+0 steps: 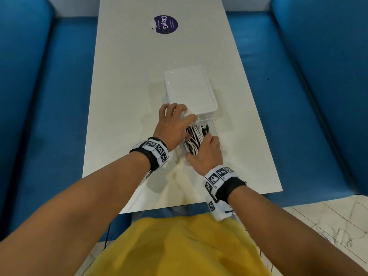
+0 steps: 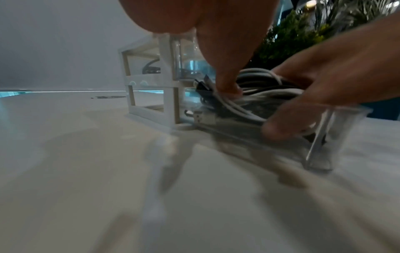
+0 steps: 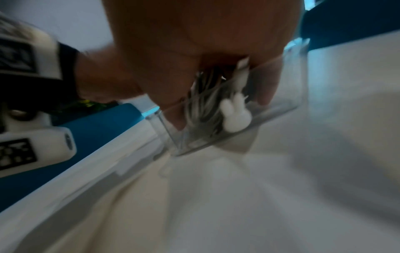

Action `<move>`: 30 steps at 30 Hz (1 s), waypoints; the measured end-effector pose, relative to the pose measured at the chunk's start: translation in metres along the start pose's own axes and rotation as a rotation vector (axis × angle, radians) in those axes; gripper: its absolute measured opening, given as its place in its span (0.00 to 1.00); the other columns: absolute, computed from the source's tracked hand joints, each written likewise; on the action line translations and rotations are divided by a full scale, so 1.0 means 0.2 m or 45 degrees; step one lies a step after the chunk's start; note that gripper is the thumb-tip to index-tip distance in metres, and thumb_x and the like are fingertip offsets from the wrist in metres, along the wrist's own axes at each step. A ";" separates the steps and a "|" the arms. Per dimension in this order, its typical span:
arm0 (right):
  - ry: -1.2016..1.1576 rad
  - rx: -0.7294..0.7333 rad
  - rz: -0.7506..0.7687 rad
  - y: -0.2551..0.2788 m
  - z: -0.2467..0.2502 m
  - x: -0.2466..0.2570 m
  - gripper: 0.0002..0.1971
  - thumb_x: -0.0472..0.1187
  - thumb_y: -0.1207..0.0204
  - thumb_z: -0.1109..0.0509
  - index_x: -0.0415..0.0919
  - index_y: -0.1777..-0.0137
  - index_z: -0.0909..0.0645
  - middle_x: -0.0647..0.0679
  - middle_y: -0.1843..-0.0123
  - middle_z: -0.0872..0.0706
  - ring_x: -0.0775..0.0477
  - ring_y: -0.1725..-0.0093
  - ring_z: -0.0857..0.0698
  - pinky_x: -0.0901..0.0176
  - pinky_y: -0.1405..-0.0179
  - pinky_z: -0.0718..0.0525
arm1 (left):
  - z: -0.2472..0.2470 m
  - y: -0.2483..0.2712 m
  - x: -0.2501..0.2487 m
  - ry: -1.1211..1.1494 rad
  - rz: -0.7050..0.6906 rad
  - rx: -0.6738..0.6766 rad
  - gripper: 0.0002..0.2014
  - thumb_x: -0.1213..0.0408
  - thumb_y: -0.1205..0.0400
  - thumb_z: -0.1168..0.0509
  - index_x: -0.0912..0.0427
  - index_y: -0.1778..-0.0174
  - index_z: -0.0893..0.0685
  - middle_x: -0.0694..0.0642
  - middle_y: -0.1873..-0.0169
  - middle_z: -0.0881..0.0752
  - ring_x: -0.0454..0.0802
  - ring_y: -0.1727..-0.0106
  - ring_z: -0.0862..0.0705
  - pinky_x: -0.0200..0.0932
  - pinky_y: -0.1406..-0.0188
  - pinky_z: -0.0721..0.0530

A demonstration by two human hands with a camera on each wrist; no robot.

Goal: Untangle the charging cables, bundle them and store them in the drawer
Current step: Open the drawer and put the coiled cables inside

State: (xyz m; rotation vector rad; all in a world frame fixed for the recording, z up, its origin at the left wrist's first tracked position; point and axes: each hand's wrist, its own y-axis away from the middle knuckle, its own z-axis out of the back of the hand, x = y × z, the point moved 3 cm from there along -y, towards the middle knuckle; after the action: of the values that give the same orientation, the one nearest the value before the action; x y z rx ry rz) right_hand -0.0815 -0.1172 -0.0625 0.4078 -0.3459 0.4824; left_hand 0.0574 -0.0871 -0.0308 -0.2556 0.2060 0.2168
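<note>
Clear drawer (image 1: 212, 125): right hand (image 1: 207, 154) grips cables (image 1: 194, 140), left hand (image 1: 171, 126) presses them.

Purple sticker (image 1: 165, 24) on tbl (image 1: 129, 76), blue benches (image 1: 49, 96)

Before me: long white table (image 1: 139, 86), round purple sticker (image 1: 165, 24) toward its far end | my left: blue bench (image 1: 49, 116) | my right: second blue bench (image 1: 298, 116) | floor: pale tiles (image 1: 328, 222) | beyond: green plants (image 2: 298, 34), blurred
</note>
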 end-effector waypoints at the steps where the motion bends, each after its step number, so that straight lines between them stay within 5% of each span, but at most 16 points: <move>1: 0.007 0.040 0.058 0.01 0.01 -0.02 0.50 0.58 0.32 0.26 0.31 0.20 0.48 0.36 0.26 0.36 0.35 0.30 0.30 0.45 0.35 0.25 | 0.00 0.00 0.00 0.000 -0.003 -0.007 0.29 0.60 0.42 0.16 0.49 0.45 0.16 0.62 0.43 0.20 0.58 0.40 0.32 0.58 0.34 0.42; 4: 0.079 0.009 0.230 0.05 0.05 -0.06 0.56 0.60 0.29 0.29 0.34 0.17 0.63 0.33 0.16 0.51 0.34 0.20 0.39 0.41 0.28 0.29 | 0.00 -0.01 0.00 -0.029 -0.009 -0.047 0.27 0.64 0.41 0.19 0.49 0.46 0.16 0.63 0.43 0.20 0.56 0.41 0.34 0.57 0.34 0.43; 8: 0.172 -0.112 0.418 0.07 0.06 -0.07 0.50 0.62 0.26 0.35 0.37 0.16 0.58 0.32 0.15 0.52 0.32 0.17 0.44 0.40 0.22 0.34 | -0.01 -0.02 0.01 -0.036 -0.019 -0.079 0.24 0.61 0.38 0.20 0.48 0.47 0.19 0.61 0.44 0.20 0.56 0.41 0.34 0.55 0.35 0.43; 14: 0.185 -0.030 0.521 0.00 0.01 -0.10 0.37 0.60 0.18 0.58 0.39 0.15 0.55 0.33 0.15 0.51 0.35 0.15 0.51 0.41 0.17 0.46 | 0.02 -0.01 0.03 0.050 -0.036 0.012 0.28 0.59 0.37 0.26 0.45 0.41 0.26 0.56 0.43 0.23 0.56 0.40 0.34 0.55 0.35 0.40; 18: 0.186 -0.053 0.611 -0.02 0.02 -0.08 0.31 0.51 0.16 0.54 0.36 0.16 0.49 0.30 0.16 0.47 0.34 0.16 0.47 0.41 0.17 0.45 | 0.04 0.01 0.05 0.284 0.045 0.020 0.30 0.56 0.31 0.34 0.52 0.31 0.26 0.57 0.40 0.25 0.58 0.36 0.32 0.54 0.31 0.39; 22: 0.094 -0.051 0.619 -0.03 0.02 -0.09 0.29 0.44 0.15 0.50 0.35 0.16 0.48 0.31 0.16 0.47 0.35 0.16 0.48 0.43 0.16 0.46 | -0.01 0.01 0.05 0.189 0.006 0.033 0.40 0.45 0.31 0.28 0.53 0.23 0.31 0.59 0.36 0.28 0.56 0.34 0.38 0.55 0.27 0.44; 27: 0.045 -0.090 0.641 -0.03 0.02 -0.10 0.29 0.44 0.15 0.53 0.34 0.16 0.49 0.33 0.16 0.45 0.36 0.15 0.48 0.44 0.16 0.47 | -0.06 0.02 0.03 0.058 -0.001 0.007 0.49 0.40 0.39 0.21 0.52 0.23 0.32 0.58 0.37 0.31 0.57 0.35 0.39 0.58 0.26 0.45; 30: 0.139 -0.107 0.691 -0.02 0.00 -0.12 0.28 0.43 0.14 0.51 0.42 0.15 0.51 0.37 0.14 0.46 0.38 0.15 0.51 0.40 0.16 0.50 | -0.08 0.01 0.02 0.020 0.036 -0.020 0.48 0.37 0.39 0.23 0.50 0.25 0.33 0.55 0.38 0.35 0.57 0.37 0.38 0.56 0.29 0.44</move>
State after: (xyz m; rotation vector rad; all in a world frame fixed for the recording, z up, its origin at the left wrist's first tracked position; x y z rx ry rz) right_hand -0.0985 -0.1296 -0.0732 0.1999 -0.3694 1.0123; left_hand 0.0583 -0.0886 -0.0471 -0.2699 0.2236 0.2446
